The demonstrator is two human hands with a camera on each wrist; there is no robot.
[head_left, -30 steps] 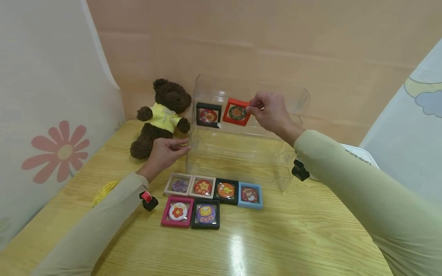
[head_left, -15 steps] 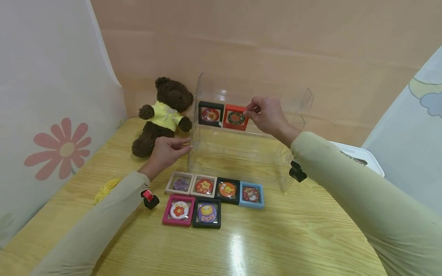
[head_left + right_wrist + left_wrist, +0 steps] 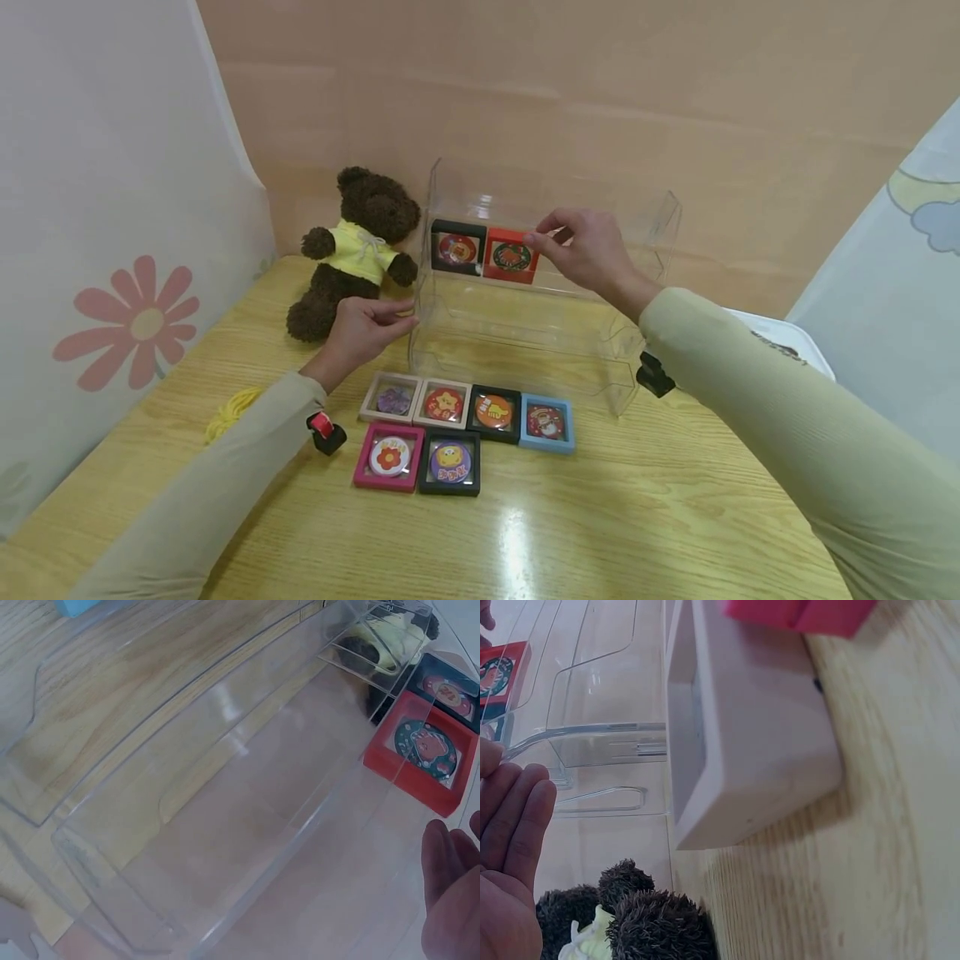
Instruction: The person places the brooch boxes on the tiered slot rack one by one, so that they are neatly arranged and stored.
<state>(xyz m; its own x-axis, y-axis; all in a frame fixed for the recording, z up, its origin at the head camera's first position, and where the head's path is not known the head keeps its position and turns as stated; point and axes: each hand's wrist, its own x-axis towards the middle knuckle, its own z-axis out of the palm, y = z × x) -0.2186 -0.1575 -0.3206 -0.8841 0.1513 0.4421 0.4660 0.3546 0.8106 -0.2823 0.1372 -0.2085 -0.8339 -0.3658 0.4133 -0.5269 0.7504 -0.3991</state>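
Note:
My left hand (image 3: 365, 332) pinches the left side edge of a clear acrylic display rack (image 3: 517, 333); in the left wrist view its fingertips (image 3: 532, 776) meet the clear panel. On the rack's upper tier a red frame (image 3: 511, 275) holding a round green and red badge stands upright, side by side with a black frame (image 3: 458, 226). My right hand (image 3: 588, 246) is at the red frame's upper right corner, thumb tip at the corner and index finger lifted apart from the thumb. The right wrist view has the other fingers (image 3: 442, 859) below the red frame, not touching it.
Several framed badges lie flat in two rows before the rack, among them a pink frame (image 3: 360, 472) and a light blue frame (image 3: 547, 447). A brown teddy bear (image 3: 360, 260) leans left of the rack. Yellow string (image 3: 234, 412) and a white tray (image 3: 813, 358) lie further out.
My right hand has lowered the red frame onto the upper tier and moved it left against the black frame. Its thumb and finger have since parted. The left hand stays on the rack.

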